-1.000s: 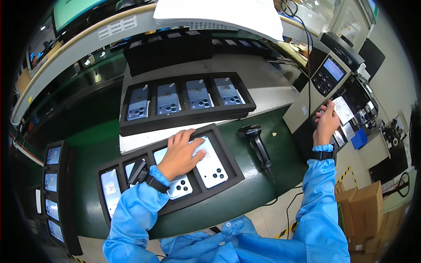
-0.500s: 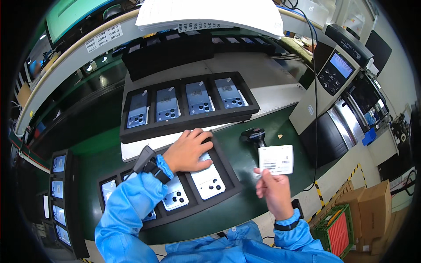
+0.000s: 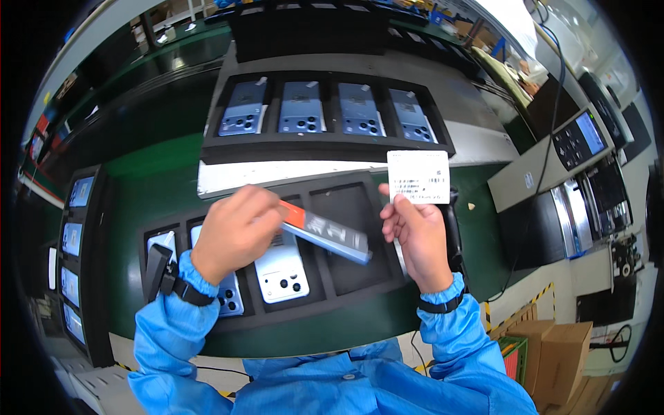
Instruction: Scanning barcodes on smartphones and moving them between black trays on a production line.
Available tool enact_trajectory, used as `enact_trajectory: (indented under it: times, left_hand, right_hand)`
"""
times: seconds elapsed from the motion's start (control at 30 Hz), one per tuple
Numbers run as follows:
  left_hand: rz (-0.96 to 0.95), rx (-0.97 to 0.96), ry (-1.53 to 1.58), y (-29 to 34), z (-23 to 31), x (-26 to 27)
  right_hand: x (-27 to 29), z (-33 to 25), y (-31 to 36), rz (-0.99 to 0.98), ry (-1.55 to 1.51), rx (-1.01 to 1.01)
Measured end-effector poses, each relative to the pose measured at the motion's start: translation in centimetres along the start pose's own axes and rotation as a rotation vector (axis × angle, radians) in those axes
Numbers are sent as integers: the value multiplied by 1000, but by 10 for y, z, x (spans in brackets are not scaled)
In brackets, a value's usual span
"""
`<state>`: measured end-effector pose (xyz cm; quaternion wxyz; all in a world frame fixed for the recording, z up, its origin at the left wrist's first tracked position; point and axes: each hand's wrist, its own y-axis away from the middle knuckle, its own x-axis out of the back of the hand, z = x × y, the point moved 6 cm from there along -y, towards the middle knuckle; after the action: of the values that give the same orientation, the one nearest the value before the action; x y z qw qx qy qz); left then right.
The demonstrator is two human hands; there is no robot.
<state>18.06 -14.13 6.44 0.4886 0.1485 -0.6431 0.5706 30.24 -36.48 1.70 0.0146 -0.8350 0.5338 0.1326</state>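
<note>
My left hand (image 3: 237, 232) is closed on one end of a smartphone (image 3: 330, 234), tilted over the near black foam tray (image 3: 360, 280). Its orange and dark front face, slightly blurred, is turned up. Below it, the tray's rightmost slot shows bare foam. A white phone (image 3: 282, 277) lies back up in the neighbouring slot, with several phones further left, partly covered by my left hand and arm. Between thumb and fingers, my right hand (image 3: 418, 238) pinches a white printed label sheet (image 3: 418, 178), upright beside the tray's right end.
A far foam tray (image 3: 325, 146) holds several blue phones, and another tray of phones (image 3: 83, 238) stands at the left. Behind my right hand is a black handheld scanner (image 3: 454, 232), mostly hidden. A label printer (image 3: 553, 169) stands at the right, with cardboard boxes (image 3: 564, 356) below.
My left hand has lifted the phone out of the tray's rightmost slot and turned it over, moving left. My right hand has raised the label sheet. The whole view has shifted.
</note>
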Motion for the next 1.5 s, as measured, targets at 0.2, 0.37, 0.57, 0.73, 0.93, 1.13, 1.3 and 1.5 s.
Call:
enact_trajectory:
  times: [0.2,0.37,0.57,0.73,0.93,1.13,1.3,1.5]
  left_hand:
    - [577,756,1002,58,-45,-1]
    - [611,803,1239,57,-45,-15]
    - [541,858,1261,57,-43,-16]
    - [523,867,1278,57,-45,-18]
    - [508,877,1278,56,-42,-18]
    - [517,858,1246,56,-40,-12]
    - [496,879,1246,56,-40,-15]
    - [489,864,1257,57,-41,-16]
  right_hand:
    - [-89,4,-36,-259,-121,-69]
    - [-136,40,-52,-370,-158,-38]
    - [-138,68,-47,-417,-124,-87]
    - [-138,64,-45,-416,-176,-122]
    - [-135,63,-43,-444,-206,-125]
    - [-139,66,-41,-508,-253,-135]
    - [-136,64,-42,-505,-239,-171]
    - [-137,62,-41,-510,-222,-184]
